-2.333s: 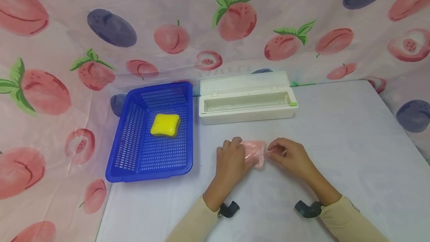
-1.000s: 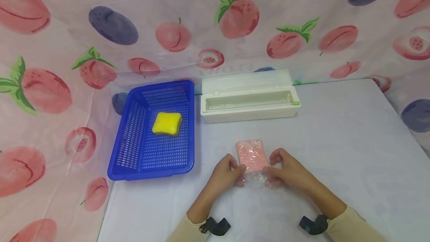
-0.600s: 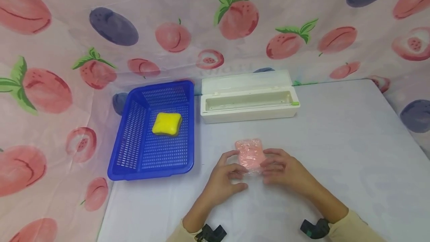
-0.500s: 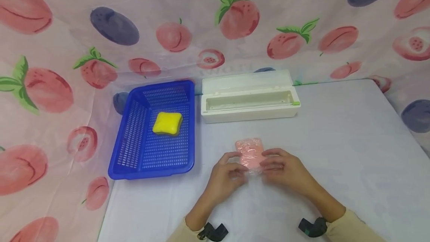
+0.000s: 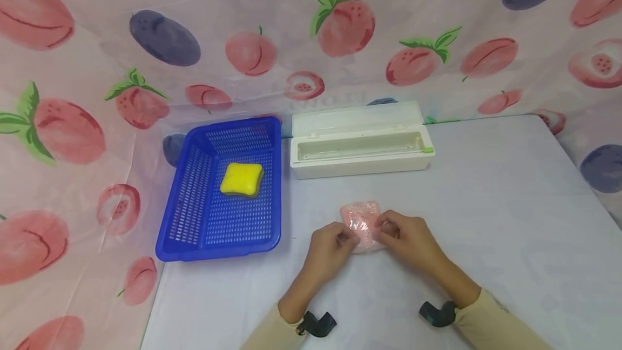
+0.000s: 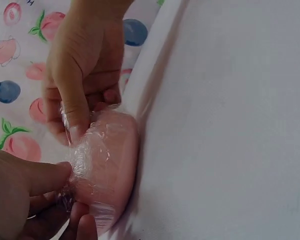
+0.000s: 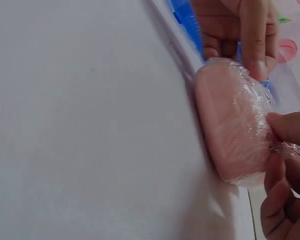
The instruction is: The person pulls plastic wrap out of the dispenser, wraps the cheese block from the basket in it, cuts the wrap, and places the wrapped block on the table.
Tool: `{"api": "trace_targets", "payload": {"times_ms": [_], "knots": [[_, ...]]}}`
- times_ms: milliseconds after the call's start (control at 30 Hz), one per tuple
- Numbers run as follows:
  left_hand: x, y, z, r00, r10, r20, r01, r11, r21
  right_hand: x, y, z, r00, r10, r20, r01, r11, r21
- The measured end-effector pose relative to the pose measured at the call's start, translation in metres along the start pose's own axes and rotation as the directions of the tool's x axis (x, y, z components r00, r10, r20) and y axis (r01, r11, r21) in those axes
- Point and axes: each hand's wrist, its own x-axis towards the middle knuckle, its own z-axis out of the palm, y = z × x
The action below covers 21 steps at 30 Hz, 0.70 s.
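Blue basket (image 5: 218, 251): yellow block (image 5: 241, 179) | open white box (image 5: 362, 168) | left hand (image 5: 328, 247), right hand (image 5: 411, 239): pinching film-wrapped pink block (image 5: 361, 224)

Left hand (image 5: 326, 250), right hand (image 5: 413, 239) near each other, both pinching thumb (image 7: 292, 128) to fingers (image 7: 277, 200); forearms (image 5: 298, 295) slant inward.

The count came to one left hand (image 5: 329, 248) and one right hand (image 5: 411, 239), two beige sleeves (image 5: 272, 332) and two black wrist pieces (image 5: 320, 324). There was one film-wrapped pink block (image 5: 362, 221), one yellow block (image 5: 242, 179), one blue basket (image 5: 217, 253), one white box (image 5: 359, 168), one lid (image 5: 357, 119), one green tab (image 5: 428, 150) and one tabletop (image 5: 505, 204).
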Motion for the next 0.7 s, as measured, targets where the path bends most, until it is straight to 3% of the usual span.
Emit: {"api": "trace_targets", "payload": {"times_ms": [67,133,200,267,333,367,467,567,633,700], "knots": [[0.002,0.000,0.002,0.999,0.032,-0.011,-0.031,0.998,0.058,0.001,0.000,0.001,0.998,-0.056,-0.032,0.055,0.997,-0.046],[0.003,-0.001,0.003,0.994,0.105,-0.014,-0.102,0.982,0.162,0.003,0.002,0.002,0.989,-0.140,-0.053,0.134,0.985,-0.111],[0.003,-0.001,0.002,0.978,0.210,-0.004,-0.200,0.936,0.289,0.005,0.005,0.000,0.970,-0.239,-0.044,0.226,0.955,-0.193],[0.004,-0.003,0.000,0.949,0.316,0.007,-0.292,0.866,0.405,0.007,0.007,-0.002,0.956,-0.294,0.007,0.285,0.920,-0.270],[0.004,-0.004,-0.002,0.920,0.392,0.015,-0.350,0.802,0.485,0.009,0.008,-0.004,0.952,-0.297,0.079,0.306,0.899,-0.313],[0.004,-0.005,-0.003,0.909,0.417,0.017,-0.368,0.781,0.505,0.010,0.009,-0.004,0.952,-0.285,0.116,0.307,0.893,-0.330],[0.004,-0.007,-0.005,0.896,0.444,0.014,-0.386,0.763,0.518,0.011,0.009,-0.004,0.953,-0.221,0.206,0.285,0.884,-0.370],[0.003,-0.009,-0.005,0.889,0.457,0.034,-0.405,0.747,0.527,0.011,0.009,-0.002,0.954,-0.178,0.240,0.265,0.874,-0.407],[0.002,-0.009,-0.006,0.879,0.467,0.094,-0.439,0.718,0.541,0.011,0.009,-0.001,0.955,-0.170,0.243,0.263,0.864,-0.429],[0.000,-0.007,-0.009,0.869,0.459,0.185,-0.475,0.669,0.572,0.009,0.009,-0.001,0.953,-0.169,0.253,0.268,0.858,-0.439]]}}
